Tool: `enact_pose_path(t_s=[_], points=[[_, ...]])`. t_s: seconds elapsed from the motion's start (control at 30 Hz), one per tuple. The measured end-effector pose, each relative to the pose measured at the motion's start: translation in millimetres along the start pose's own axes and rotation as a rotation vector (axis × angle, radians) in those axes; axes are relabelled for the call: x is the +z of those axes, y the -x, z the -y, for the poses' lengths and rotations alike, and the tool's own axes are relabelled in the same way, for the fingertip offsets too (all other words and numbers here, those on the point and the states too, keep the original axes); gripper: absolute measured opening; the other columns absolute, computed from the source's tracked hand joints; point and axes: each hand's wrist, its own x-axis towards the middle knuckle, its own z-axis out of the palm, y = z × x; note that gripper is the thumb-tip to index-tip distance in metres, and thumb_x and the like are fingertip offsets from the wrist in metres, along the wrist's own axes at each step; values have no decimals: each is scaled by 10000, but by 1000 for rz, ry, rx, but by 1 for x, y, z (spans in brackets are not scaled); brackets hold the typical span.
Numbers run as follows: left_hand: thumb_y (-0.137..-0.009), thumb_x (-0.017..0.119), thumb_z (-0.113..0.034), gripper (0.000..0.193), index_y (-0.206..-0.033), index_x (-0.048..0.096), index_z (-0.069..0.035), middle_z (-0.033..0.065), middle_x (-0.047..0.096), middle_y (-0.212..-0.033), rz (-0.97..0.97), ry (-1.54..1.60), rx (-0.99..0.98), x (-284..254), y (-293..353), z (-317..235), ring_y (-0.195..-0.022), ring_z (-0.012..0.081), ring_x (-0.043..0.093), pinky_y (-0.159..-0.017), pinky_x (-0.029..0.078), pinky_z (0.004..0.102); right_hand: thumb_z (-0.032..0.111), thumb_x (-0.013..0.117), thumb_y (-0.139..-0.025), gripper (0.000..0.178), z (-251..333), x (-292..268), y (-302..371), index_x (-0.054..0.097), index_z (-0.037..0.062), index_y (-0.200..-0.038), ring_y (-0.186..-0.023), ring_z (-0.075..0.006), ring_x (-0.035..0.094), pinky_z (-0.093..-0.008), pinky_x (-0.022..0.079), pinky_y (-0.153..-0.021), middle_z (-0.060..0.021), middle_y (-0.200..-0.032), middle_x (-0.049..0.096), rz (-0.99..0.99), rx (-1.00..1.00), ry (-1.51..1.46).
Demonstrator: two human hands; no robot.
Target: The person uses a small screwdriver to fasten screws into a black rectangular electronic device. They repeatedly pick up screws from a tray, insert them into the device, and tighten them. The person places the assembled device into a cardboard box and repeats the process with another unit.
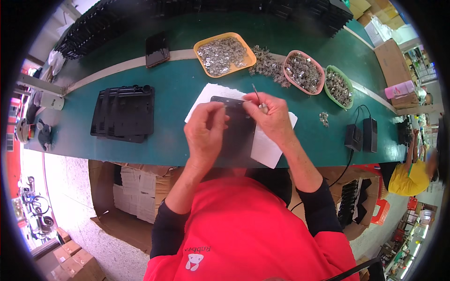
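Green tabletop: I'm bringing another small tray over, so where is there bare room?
One patch lies between the overlapping black panels and the white sheet; another between the right forearm and the black adapter, nearer the edge than the small metal heap. The yellow tray, loose metal pieces, pink tray and green tray crowd together.

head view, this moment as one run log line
left hand: at black panel | right hand: holding thin rod near panel | beyond: yellow tray, metal bits | left side: overlapping black panels
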Motion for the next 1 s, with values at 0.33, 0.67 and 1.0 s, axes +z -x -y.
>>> enact_pose_path(t_s=[0.33,0.67,1.0], points=[[-905,604,-39,106,-995,622,14,22,637,-826,237,-249,-139,-9,-21,-3,-712,80,623,-599,518,218,210,640,-819,200,-17,-22,-10,679,23,-880,-805,-371,611,-436,492,-740,-190,-850,605,148,64,550],[-880,639,-38,107,-982,653,-9,-14,635,-791,269,-328,-79,-4,-32,8,-673,35,581,-568,469,182,163,660,-799,164,-3,-20,-13,658,0,-814,-579,-306,587,-376,456,-571,-158,-638,600,125,8,428],[-844,657,-1,91,-935,669,-3,-14,635,-799,301,-436,32,1,-37,2,-676,38,582,-575,454,185,169,646,-783,174,-2,-20,-16,659,-4,-793,-627,-352,608,-404,473,-589,-180,-661,611,121,25,426]])
